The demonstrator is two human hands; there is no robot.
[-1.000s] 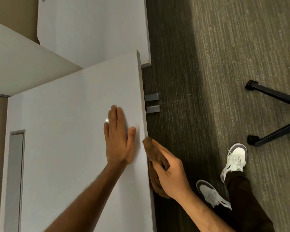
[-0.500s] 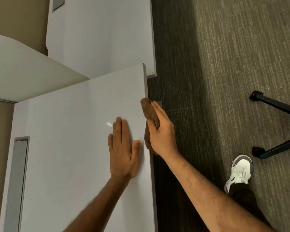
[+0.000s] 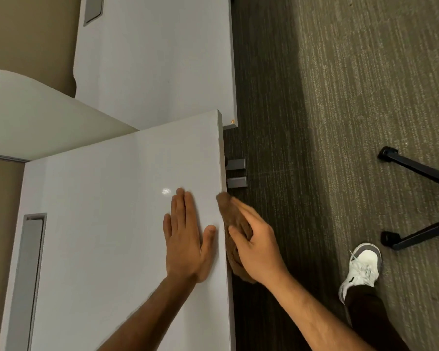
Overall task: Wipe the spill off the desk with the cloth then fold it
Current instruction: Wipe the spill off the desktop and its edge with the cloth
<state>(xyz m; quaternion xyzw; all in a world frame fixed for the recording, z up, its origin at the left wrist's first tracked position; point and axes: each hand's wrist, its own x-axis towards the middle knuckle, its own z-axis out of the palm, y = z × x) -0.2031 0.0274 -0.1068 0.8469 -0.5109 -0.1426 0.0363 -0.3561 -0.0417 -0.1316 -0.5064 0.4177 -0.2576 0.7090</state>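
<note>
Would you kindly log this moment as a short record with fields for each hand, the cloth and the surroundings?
left hand: flat on the white desk, fingers straight
right hand: grip on the brown cloth, pressing it against the desk's right edge
cloth: bunched, not folded
spill: none visible
floor: carpet, white sneaker, black chair legs

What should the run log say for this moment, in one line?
left hand: flat on desk | right hand: presses cloth on desk edge | fold: not done

An office: white desks [image 3: 117,224], grey carpet [image 3: 365,97], a black chair base [image 3: 416,171].
</note>
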